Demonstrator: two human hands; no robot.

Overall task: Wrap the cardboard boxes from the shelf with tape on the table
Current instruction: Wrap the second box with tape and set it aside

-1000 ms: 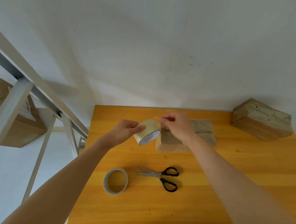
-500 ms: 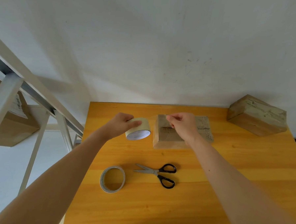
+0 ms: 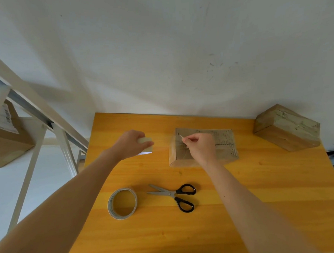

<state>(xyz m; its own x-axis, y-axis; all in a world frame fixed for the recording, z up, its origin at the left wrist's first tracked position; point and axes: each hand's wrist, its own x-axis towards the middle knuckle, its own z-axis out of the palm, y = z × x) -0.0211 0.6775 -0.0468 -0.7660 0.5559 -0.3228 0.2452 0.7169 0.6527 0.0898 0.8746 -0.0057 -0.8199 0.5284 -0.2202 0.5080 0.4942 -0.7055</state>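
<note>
The left hand (image 3: pixel 131 144) has carried the tape roll (image 3: pixel 145 142) toward the table's (image 3: pixel 261 179) left edge, away from the right hand (image 3: pixel 199 148) pinching the tape end (image 3: pixel 180 136).

I am working on an orange-yellow table (image 3: pixel 262 198) showing faint darker grain. I am gripping a pale cream tape roll (image 3: pixel 146 141) and pinching its clear, glinting tape end (image 3: pixel 180 137) over a brown cardboard box (image 3: pixel 224 142) bearing dark streaks. Scissors (image 3: pixel 173 193) are showing black handles, silver blades; the spare tape roll (image 3: pixel 111 203) is showing grey-beige; the wrapped box (image 3: pixel 286 128), tan with pale green bands.
</note>
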